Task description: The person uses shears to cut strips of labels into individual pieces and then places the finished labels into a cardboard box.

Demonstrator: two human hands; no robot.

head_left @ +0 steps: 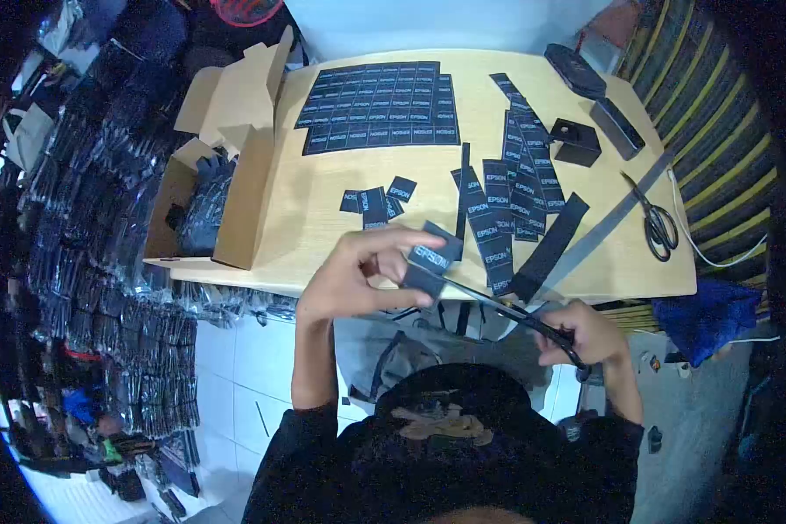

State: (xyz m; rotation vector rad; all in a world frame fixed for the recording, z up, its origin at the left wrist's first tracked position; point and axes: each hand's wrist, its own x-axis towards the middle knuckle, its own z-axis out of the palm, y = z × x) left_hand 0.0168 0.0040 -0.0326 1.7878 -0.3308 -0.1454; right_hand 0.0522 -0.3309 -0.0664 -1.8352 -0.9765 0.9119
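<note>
My left hand [348, 278] pinches a dark EPSON label [433, 255] between thumb and fingers, above the table's front edge. In my right hand [592, 334] are black-handled scissors [513, 313], their blades pointing left and reaching the label's lower edge. Whether the blades are closed on the label is hard to make out. Just beyond my left hand lie several cut EPSON labels [374, 206] in a loose pile. To the right of the held label, uncut EPSON strips [496, 229] overlap on the table, with a plain dark strip [550, 249] beside them.
Rows of EPSON labels [380, 103] cover the back of the wooden table [297, 201]. An open cardboard box [251, 201] stands at the left. At the right are a second pair of scissors [653, 223], a small black box [576, 142], a dark case [575, 72] and a white cable [686, 229].
</note>
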